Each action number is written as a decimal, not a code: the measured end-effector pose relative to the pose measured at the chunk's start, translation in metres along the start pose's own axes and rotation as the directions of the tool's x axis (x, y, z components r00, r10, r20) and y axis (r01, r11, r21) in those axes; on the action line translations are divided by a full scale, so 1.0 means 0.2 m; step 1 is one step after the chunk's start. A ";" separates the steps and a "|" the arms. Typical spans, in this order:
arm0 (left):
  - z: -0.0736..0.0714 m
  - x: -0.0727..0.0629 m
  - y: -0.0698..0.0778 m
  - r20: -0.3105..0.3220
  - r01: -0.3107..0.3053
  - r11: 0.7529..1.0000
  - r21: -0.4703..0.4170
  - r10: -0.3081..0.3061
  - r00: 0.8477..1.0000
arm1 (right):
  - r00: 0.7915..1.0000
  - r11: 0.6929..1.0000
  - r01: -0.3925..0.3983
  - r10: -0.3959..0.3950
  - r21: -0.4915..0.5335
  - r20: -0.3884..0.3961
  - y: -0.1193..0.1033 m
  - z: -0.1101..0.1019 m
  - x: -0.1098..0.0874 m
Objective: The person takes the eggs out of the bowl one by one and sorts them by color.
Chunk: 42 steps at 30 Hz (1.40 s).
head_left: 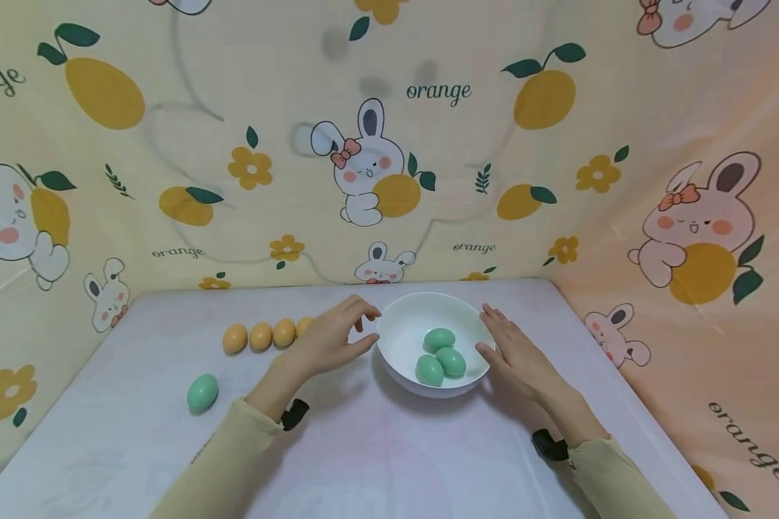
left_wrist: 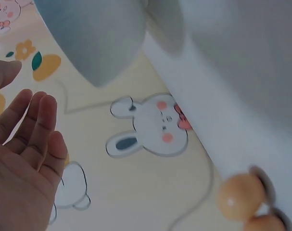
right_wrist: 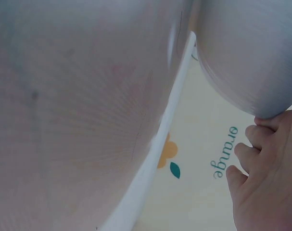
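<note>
A white bowl (head_left: 399,371) stands on the table with three green eggs (head_left: 451,362) inside. Beside its left rim is my left hand (head_left: 327,339), thumb and fingers loosely bent and spread; in the left wrist view a gap shows between this hand (left_wrist: 28,154) and the bowl (left_wrist: 102,38). My right hand (head_left: 519,360) lies along the opposite side, fingers extended and thumb overlapping the rim. From the right wrist, fingertips (right_wrist: 266,122) appear right at the outer wall of the bowl (right_wrist: 251,57).
Several orange-yellow eggs (head_left: 260,336) stand in a row behind my left forearm, the last partly covered by the hand. Another green egg (head_left: 203,393) sits alone at the left of the table (head_left: 376,461). A patterned cloth backdrop (head_left: 285,94) rises behind and at both sides.
</note>
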<state>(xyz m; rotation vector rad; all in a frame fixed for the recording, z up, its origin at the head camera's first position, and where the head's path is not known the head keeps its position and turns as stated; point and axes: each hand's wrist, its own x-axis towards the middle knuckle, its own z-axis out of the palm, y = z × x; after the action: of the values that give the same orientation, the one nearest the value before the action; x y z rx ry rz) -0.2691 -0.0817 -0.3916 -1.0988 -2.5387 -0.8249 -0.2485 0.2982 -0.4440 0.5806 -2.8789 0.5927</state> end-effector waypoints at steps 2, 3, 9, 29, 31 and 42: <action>0.03 0.03 0.01 0.023 -0.002 1.000 0.005 0.002 1.000 | 1.000 1.000 0.002 -0.002 0.001 -0.002 0.00 0.00 0.00; 0.04 0.05 0.02 0.036 -0.004 1.000 0.006 0.003 0.999 | 1.000 1.000 0.005 -0.005 0.000 -0.005 0.00 0.00 0.00; 0.11 0.16 0.06 0.103 -0.024 1.000 0.003 0.023 0.994 | 1.000 1.000 0.007 -0.007 -0.004 -0.004 0.00 0.00 0.01; 0.34 0.51 0.06 0.374 -0.182 0.980 0.077 0.140 0.917 | 1.000 1.000 0.007 -0.007 0.005 -0.006 -0.01 -0.01 0.02; 0.35 0.53 0.06 0.410 -0.200 0.975 0.100 0.142 0.901 | 1.000 1.000 0.007 -0.007 0.008 -0.010 0.00 -0.01 0.02; 0.42 0.57 0.07 0.570 -0.218 0.972 0.087 0.131 0.811 | 1.000 1.000 0.005 -0.004 0.017 -0.005 0.00 -0.01 0.00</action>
<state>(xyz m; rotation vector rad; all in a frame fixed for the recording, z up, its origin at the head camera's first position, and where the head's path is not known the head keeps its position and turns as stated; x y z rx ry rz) -0.3380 0.0424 -0.4045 -1.6976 -2.8212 -0.2700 -0.2477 0.2986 -0.4421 0.5872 -2.8702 0.6171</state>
